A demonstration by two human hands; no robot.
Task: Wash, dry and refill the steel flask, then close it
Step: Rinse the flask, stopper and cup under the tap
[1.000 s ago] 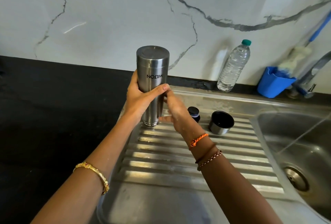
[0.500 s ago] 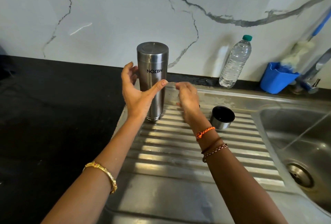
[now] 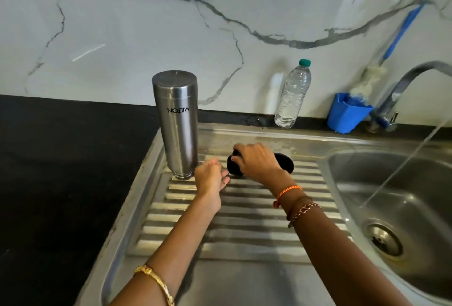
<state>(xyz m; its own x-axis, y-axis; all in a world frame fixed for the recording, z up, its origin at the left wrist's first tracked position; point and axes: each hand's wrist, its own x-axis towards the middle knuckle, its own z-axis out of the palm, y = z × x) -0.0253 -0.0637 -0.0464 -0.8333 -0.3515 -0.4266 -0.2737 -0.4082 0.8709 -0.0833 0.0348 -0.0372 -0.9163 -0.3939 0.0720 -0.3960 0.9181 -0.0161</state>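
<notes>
Right hand (image 3: 256,162) grips small black stopper (image 3: 232,166) on drainboard (image 3: 244,220); left hand (image 3: 211,178) loose, holding nothing. Steel flask (image 3: 177,124) stands inverted at far-left, w/ tap water running; a knock could probably tip it.

Ribbed stainless-steel draining board (image 3: 244,230) set into black stone counter (image 3: 61,171). On board: cylindrical brushed-steel flask (image 3: 176,124), standing inverted at far left corner; small black stopper (image 3: 233,165); steel cup lid (image 3: 285,162). Against wall: clear plastic water bottle with green cap (image 3: 293,95), blue plastic tub (image 3: 347,116).
</notes>
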